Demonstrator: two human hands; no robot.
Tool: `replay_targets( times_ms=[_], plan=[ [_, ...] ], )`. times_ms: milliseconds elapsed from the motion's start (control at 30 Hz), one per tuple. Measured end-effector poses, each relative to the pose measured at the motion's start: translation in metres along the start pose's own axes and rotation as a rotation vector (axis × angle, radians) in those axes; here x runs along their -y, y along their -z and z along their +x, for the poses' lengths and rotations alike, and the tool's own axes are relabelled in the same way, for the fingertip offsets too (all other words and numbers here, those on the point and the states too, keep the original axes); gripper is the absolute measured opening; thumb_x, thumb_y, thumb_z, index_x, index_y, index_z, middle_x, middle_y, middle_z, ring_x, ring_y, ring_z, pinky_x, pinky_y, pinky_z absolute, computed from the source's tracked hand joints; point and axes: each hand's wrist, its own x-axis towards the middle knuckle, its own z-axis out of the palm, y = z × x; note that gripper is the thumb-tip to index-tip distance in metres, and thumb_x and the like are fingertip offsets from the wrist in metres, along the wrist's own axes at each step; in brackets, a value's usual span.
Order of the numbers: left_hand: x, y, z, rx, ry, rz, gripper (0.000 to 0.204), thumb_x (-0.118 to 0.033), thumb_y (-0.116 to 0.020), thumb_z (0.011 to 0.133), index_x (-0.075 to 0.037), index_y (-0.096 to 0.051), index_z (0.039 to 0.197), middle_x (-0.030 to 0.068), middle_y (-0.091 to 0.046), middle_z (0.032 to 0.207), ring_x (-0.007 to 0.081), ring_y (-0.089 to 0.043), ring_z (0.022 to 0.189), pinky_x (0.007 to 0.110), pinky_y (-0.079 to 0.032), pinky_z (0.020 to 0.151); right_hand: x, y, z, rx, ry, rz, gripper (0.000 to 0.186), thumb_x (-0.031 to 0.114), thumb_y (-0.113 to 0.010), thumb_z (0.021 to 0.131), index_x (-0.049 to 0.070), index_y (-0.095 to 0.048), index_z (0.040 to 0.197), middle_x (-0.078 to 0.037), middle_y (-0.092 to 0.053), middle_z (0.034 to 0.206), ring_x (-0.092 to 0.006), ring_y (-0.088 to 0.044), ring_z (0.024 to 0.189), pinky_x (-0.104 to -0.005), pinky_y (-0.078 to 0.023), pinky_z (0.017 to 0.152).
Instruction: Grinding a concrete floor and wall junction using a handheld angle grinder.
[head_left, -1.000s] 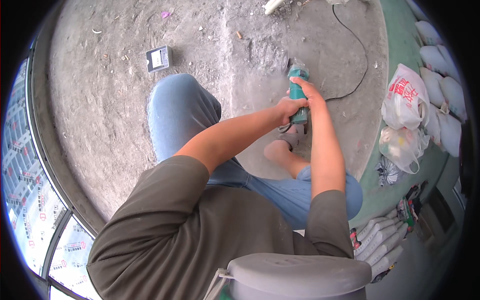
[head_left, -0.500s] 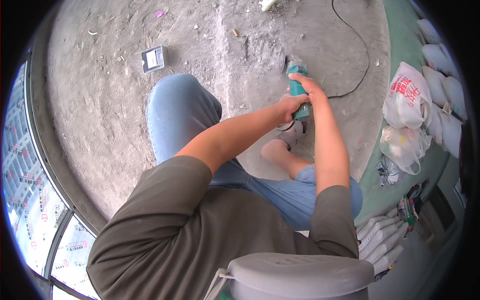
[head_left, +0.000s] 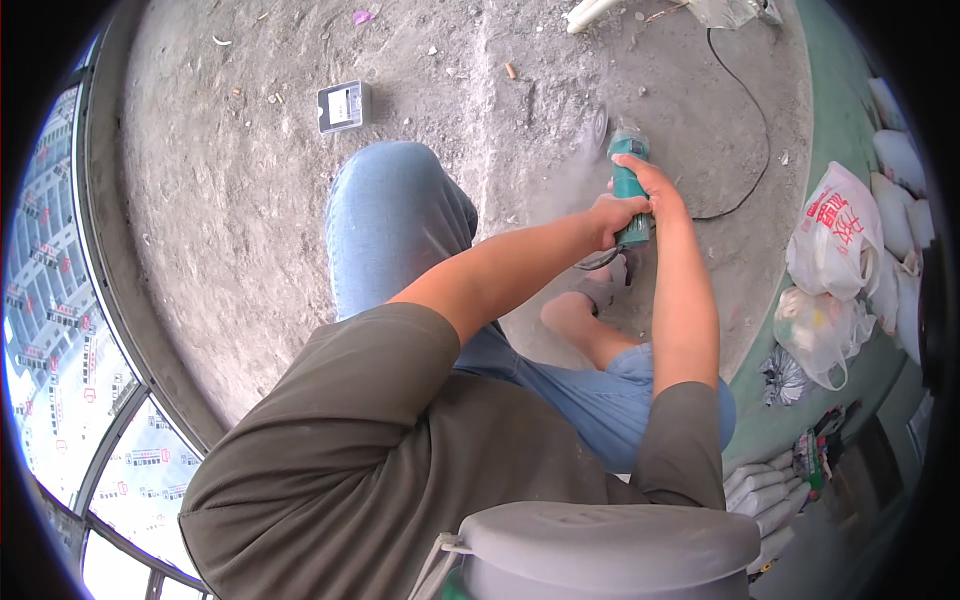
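Both my hands are closed around a teal angle grinder held low over the rough concrete floor. My left hand grips the rear of its body. Ahead of it, my right hand wraps the body nearer the head, thumb across the top. The grinding disc shows as a blur on the left side of the head, and pale dust hangs around it. Whether the disc touches the floor is hard to see. A black cord curves away over the floor on the right.
A small clear-lidded box lies left of the grinder. Beyond are a white tube-like object and a clear plastic bag. Plastic bags and white sacks line the right side. A window stands at left. My foot is just behind the grinder.
The view has shifted, so the scene sits farther right. A dust haze has appeared left of the grinder. Both hands keep their grip, and the grinder stays at about the same spot.
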Motion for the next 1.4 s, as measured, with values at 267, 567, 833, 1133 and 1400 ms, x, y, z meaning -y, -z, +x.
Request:
replay_targets(
  times_ms=[267, 567, 833, 1133, 1400],
  plan=[
    [-0.013, -0.006, 0.001, -0.007, -0.090, -0.039, 0.043, -0.012, -0.072, 0.078, -0.001, -0.054, 0.115, 0.0139, -0.063, 0.101, 0.0302, -0.067, 0.084, 0.049, -0.058, 0.066, 0.013, 0.003, 0.011, 0.006, 0.018, 0.015, 0.060, 0.033, -0.082, 0.073, -0.001, -0.060, 0.117, -0.017, -0.067, 0.097, -0.0283, -0.070, 0.082, -0.0400, -0.059, 0.070],
    [-0.039, -0.009, 0.016, -0.013, -0.077, 0.012, 0.043, -0.013, -0.072, 0.081, -0.004, -0.054, 0.119, 0.0123, -0.064, 0.103, 0.0280, -0.067, 0.089, 0.049, -0.058, 0.075, 0.043, -0.003, 0.018, 0.011, 0.036, -0.031, 0.058, 0.037, -0.081, 0.073, 0.002, -0.060, 0.114, -0.014, -0.068, 0.092, -0.0246, -0.069, 0.079, -0.0371, -0.057, 0.070],
    [-0.022, -0.010, 0.016, -0.003, -0.027, 0.026, 0.039, -0.016, -0.072, 0.082, -0.005, -0.055, 0.116, 0.0117, -0.064, 0.101, 0.0276, -0.068, 0.086, 0.049, -0.059, 0.072, 0.027, 0.006, 0.011, 0.000, 0.015, -0.010, 0.054, 0.033, -0.082, 0.072, 0.002, -0.063, 0.112, -0.014, -0.068, 0.095, -0.0262, -0.070, 0.080, -0.0393, -0.059, 0.070],
    [0.004, 0.008, 0.009, 0.043, -0.005, -0.018, 0.046, -0.015, -0.072, 0.081, -0.004, -0.051, 0.120, 0.0141, -0.063, 0.102, 0.0309, -0.067, 0.085, 0.050, -0.059, 0.065, -0.001, -0.002, 0.001, -0.017, 0.033, 0.001, 0.050, 0.033, -0.082, 0.073, 0.001, -0.065, 0.107, -0.013, -0.068, 0.092, -0.0262, -0.070, 0.078, -0.0394, -0.059, 0.069],
    [-0.009, 0.028, -0.024, -0.095, 0.051, 0.304, 0.045, -0.022, -0.076, 0.078, -0.005, -0.057, 0.116, 0.0122, -0.065, 0.097, 0.0272, -0.068, 0.081, 0.047, -0.059, 0.066, -0.035, -0.028, -0.008, 0.001, 0.014, 0.228, 0.059, 0.032, -0.080, 0.074, 0.003, -0.058, 0.119, -0.016, -0.067, 0.096, -0.0290, -0.069, 0.081, -0.0414, -0.058, 0.073]
  ],
)
